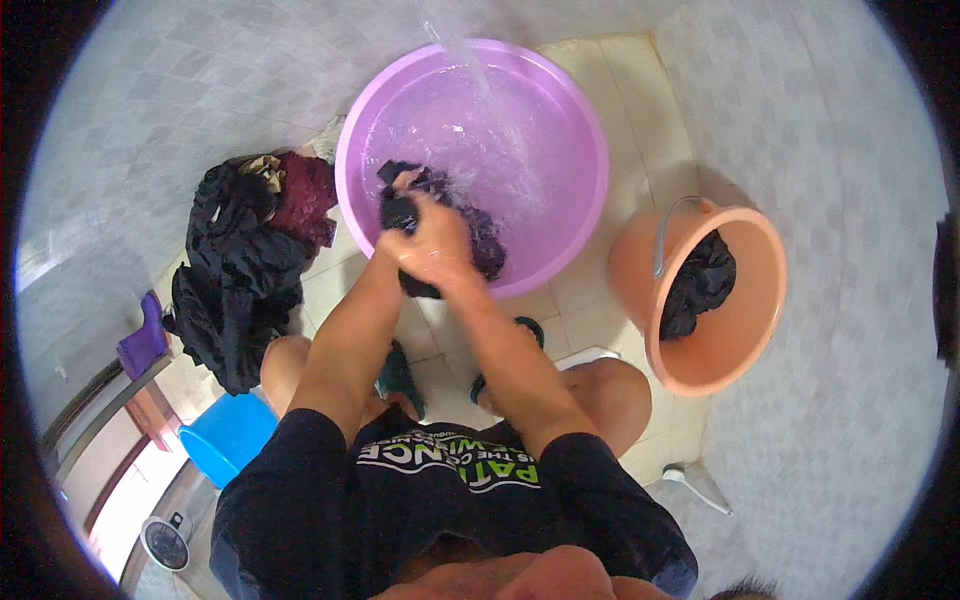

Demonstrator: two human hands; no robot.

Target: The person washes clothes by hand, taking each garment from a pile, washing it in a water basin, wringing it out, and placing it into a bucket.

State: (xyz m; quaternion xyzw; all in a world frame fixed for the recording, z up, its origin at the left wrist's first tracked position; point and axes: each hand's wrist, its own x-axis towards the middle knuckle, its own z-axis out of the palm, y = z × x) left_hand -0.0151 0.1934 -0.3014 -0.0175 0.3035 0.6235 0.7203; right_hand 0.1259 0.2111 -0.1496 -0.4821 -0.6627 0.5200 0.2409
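Observation:
Just inside the near left rim of a purple plastic basin (592, 187), my two hands are pressed close together on a wet black garment (486, 244). My right hand (439, 236) lies over it with the fingers curled around the cloth. My left hand (391, 246) is partly hidden behind the right and also grips the cloth. One part of the garment hangs at the near rim, and another trails in the water. A stream of water (480, 75) falls into the basin from the far side and splashes beside the garment.
Left of the basin lies a heap of black clothes (247, 255) with a maroon cloth (304, 202). An orange bucket (750, 360) with a black garment (697, 285) inside stands to the right. A blue plastic container (229, 439) and a purple boot (142, 341) are at lower left. Tiled walls (810, 150) close in.

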